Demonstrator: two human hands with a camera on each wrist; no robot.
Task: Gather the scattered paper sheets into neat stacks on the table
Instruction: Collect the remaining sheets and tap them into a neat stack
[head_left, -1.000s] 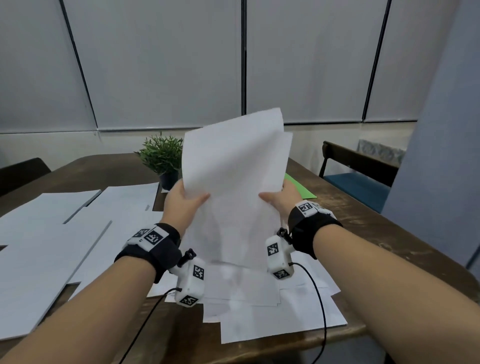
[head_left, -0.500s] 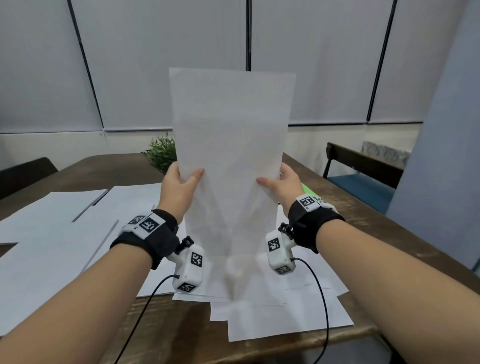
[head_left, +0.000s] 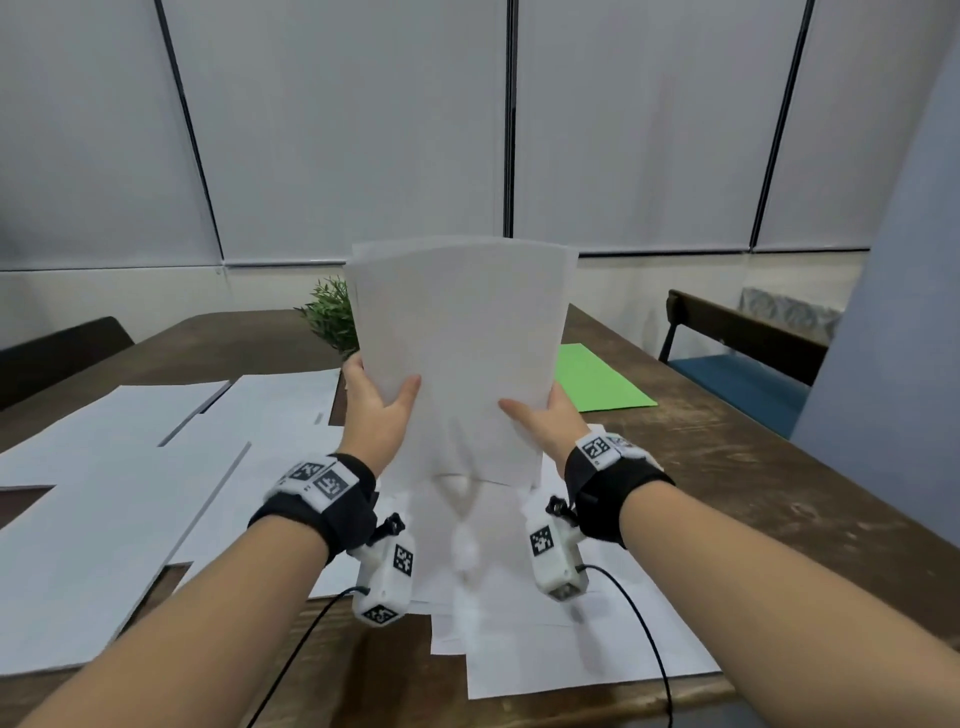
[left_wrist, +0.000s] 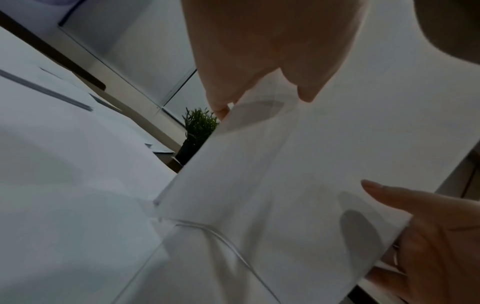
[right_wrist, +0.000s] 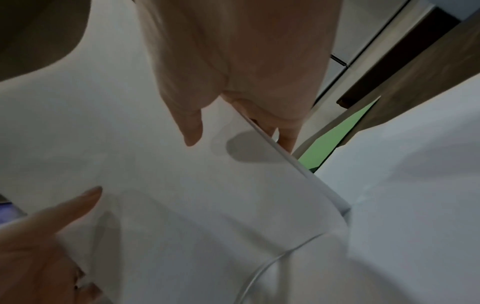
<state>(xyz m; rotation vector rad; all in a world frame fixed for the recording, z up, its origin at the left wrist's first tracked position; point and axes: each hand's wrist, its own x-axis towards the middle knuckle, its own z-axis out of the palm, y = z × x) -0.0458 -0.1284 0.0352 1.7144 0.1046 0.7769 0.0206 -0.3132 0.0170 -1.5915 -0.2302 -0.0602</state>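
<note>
Lowered since half a second ago, the upright bundle of white paper sheets (head_left: 457, 358) now has its top edge below the window sill line, and its bottom edge meets the loose white sheets (head_left: 545, 639) lying on the brown wooden desk (head_left: 727, 467), bowing there.

At far left, large flat white sheets (head_left: 104, 499) lie spread across the desk, with a small green potted plant (head_left: 332, 319) behind them. No writing or brand can be read on any paper; only black-and-white square marker patterns show on the wristbands and the small white wrist cameras.

Next, the left hand (head_left: 376, 410) stands raised with its forearm angled up from the lower left. Its grip is closed on the bundle's left edge, thumb across the front, fingers behind, as the left wrist view confirms.

On the bundle's other edge, the right hand (head_left: 545, 421) mirrors this, pinching the paper with the thumb in front and fingers behind.

Further right, a bright green paper sheet (head_left: 597, 379) lies flat on the desk, and a dark wooden chair with a blue seat (head_left: 743, 364) stands beyond the desk's edge.
</note>
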